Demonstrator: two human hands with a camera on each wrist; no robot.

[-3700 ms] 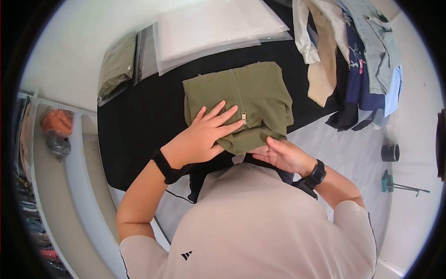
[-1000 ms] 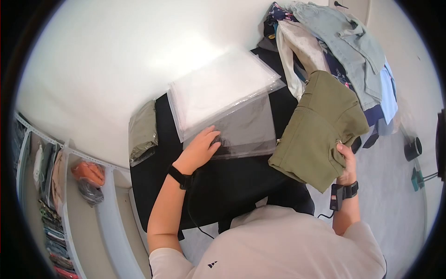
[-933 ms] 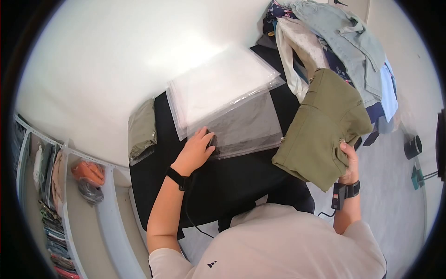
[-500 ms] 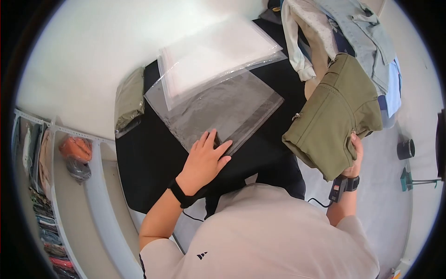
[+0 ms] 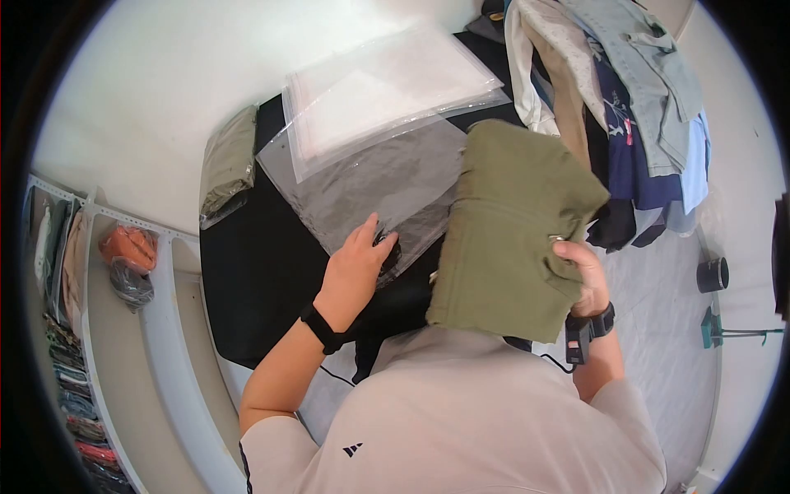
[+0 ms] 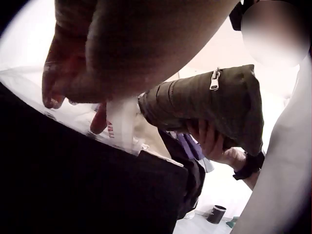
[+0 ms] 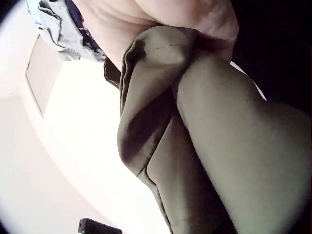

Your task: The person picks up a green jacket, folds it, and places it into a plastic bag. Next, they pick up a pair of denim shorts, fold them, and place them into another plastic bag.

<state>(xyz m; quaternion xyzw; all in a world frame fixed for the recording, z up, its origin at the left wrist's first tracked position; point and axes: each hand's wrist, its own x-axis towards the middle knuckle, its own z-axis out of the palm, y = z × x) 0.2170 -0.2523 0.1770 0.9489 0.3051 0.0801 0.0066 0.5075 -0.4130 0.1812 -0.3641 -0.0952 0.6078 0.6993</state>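
My right hand (image 5: 587, 272) grips a folded olive-green jacket (image 5: 502, 239) by its right edge, thumb on top and fingers underneath. In the left wrist view the jacket (image 6: 195, 100) is held up off the table, its metal zip pull (image 6: 214, 80) on the near side. In the right wrist view the cloth (image 7: 161, 112) fills the middle. My left hand (image 5: 347, 276) touches the near corner of a clear plastic bag (image 5: 354, 193) lying on the black table. The film is crumpled by its thumb and forefinger, which stand apart in the left wrist view.
Behind the bag lies a stack of clear bags (image 5: 387, 90). A bagged olive garment (image 5: 230, 160) sits at the table's left end. Several clothes (image 5: 650, 107) hang over the right end. Shelves (image 5: 169, 313) stand at left; a black bin (image 5: 713, 275) is at right.
The jacket was flat under both hands, then got lifted to the right; it has now swung back left. A single bag has been drawn forward from the stack, and its near corner has crumpled.
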